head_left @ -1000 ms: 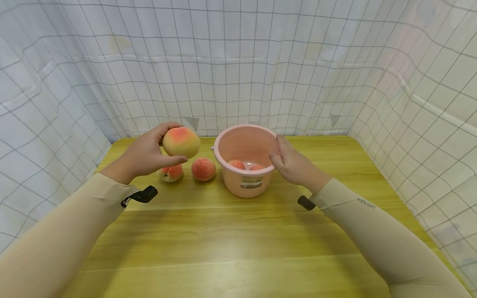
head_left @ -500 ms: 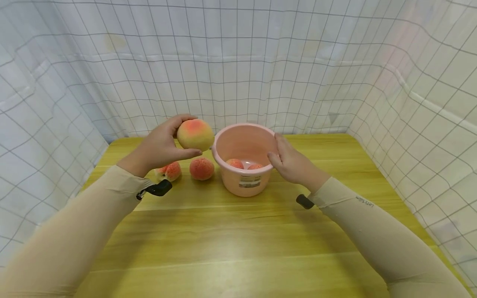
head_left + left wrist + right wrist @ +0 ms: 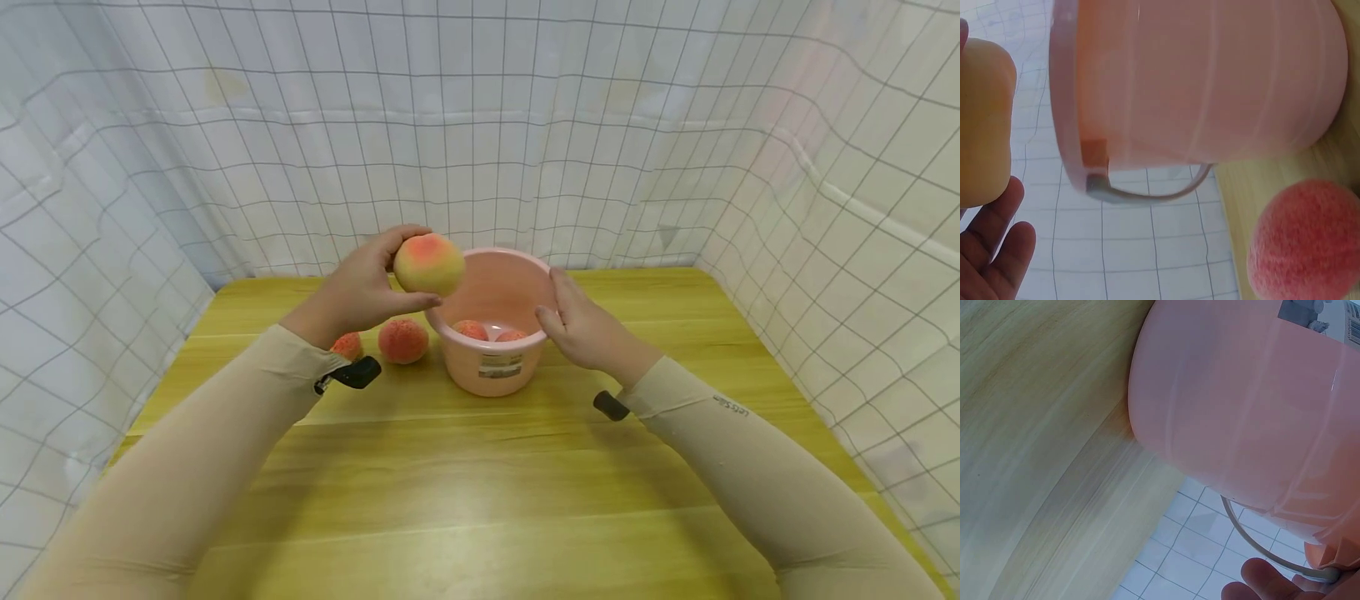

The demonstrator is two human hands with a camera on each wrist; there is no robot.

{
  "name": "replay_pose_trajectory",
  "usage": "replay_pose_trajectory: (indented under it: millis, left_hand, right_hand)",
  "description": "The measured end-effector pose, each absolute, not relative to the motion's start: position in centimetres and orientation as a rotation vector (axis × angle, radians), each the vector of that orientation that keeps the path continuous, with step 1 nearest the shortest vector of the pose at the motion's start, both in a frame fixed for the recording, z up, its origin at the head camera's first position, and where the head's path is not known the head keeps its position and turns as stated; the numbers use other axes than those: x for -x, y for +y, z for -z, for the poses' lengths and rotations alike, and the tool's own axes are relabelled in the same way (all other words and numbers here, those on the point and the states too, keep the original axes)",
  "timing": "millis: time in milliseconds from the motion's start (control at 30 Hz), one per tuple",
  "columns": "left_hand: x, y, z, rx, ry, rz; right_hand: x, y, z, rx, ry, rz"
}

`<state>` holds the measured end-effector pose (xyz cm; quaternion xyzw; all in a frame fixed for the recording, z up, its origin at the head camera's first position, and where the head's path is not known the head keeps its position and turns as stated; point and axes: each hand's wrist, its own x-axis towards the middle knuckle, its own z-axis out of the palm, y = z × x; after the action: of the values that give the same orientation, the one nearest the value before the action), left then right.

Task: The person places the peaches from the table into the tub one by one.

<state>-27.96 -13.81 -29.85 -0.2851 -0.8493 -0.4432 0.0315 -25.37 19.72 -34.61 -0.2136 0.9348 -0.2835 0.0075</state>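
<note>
As the right grip (image 3: 592, 329) holds a bucket (image 3: 461, 362), the left (image 3: 362, 285) clasps a red-and-yellow peach (image 3: 430, 267).

Left grip (image 3: 365, 285) shifted right, slightly up, with yellow peach (image 3: 430, 267), now overlapping pink bucket's left rim (image 3: 437, 323) from head view

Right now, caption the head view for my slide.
Left hand holding a peach near the pink bucket gripped by the right hand.
</note>
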Motion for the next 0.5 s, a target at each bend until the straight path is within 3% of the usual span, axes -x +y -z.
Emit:
replay_pose_trajectory:
  millis: [500]
  left_hand:
    - [28.5, -10.7, 30.7, 0.93, -2.654, 1.364]
  right_hand:
    - [25.4, 19.7, 34.6, 0.651, 2.927, 0.884]
